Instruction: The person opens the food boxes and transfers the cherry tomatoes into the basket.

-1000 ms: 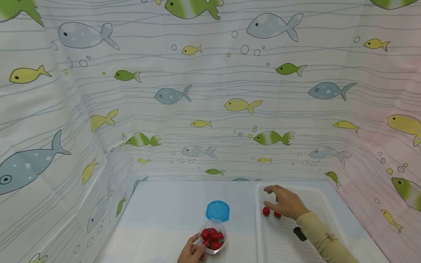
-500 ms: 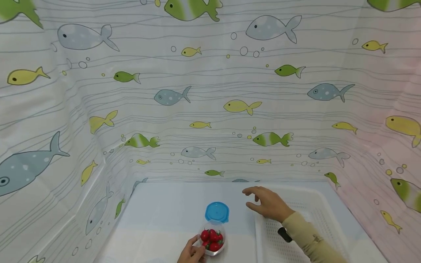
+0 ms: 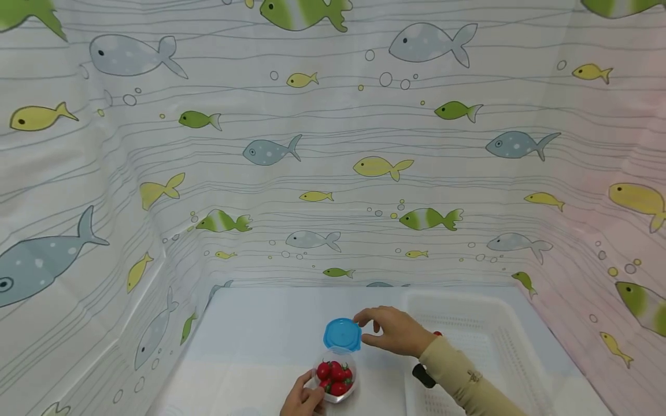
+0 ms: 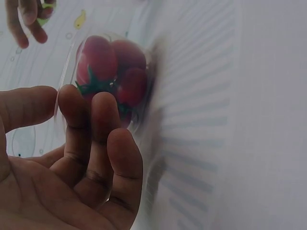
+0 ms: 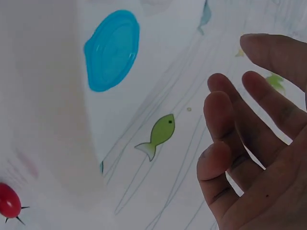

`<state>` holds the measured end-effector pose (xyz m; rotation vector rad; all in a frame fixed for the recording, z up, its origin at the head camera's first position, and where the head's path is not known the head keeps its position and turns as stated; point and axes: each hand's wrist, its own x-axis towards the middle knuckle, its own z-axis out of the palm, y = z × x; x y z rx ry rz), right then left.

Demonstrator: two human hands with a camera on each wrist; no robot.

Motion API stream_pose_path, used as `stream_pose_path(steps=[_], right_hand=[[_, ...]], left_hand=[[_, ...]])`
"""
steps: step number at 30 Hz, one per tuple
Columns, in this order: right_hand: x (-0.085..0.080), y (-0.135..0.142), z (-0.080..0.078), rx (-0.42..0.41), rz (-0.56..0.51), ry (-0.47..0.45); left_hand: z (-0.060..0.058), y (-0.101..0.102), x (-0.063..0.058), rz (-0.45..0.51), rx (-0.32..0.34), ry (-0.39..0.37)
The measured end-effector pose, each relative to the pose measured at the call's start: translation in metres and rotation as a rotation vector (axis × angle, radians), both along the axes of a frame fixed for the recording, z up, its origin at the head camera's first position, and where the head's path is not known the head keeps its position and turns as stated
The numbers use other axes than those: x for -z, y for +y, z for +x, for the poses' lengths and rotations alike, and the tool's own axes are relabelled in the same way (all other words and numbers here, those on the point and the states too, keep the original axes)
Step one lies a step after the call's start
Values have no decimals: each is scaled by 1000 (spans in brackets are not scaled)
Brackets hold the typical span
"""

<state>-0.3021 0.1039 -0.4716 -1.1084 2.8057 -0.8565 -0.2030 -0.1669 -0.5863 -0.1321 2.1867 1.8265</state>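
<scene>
1. White tray [image 3: 484,341]: lower right of frame.
2. Right hand [image 3: 393,330]: lower centre-right, thumb and fingertips apart.
3. Left hand [image 3: 303,398]: bottom centre, pinching the clear bowl [image 3: 338,398].
4. Blue lid [image 3: 341,334]: lower centre, just above the bowl.
5. Red tomatoes [image 3: 337,371]: inside the bowl.

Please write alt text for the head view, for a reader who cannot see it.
A left hand holds a clear tub of red tomatoes on a white table. The right hand, fingers parted, hovers beside a blue lid just beyond the tub. A white basket stands at right, with fish-patterned sheeting behind.
</scene>
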Motion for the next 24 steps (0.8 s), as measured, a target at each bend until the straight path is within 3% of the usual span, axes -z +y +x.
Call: stream_pose_path(steps=[7, 24], right_hand=[[-2, -26, 5, -46, 17, -88], [20, -54, 16, -117, 88, -205]], left_hand=[[1, 1, 3, 5, -19, 11], [2, 3, 1, 13, -42, -10]])
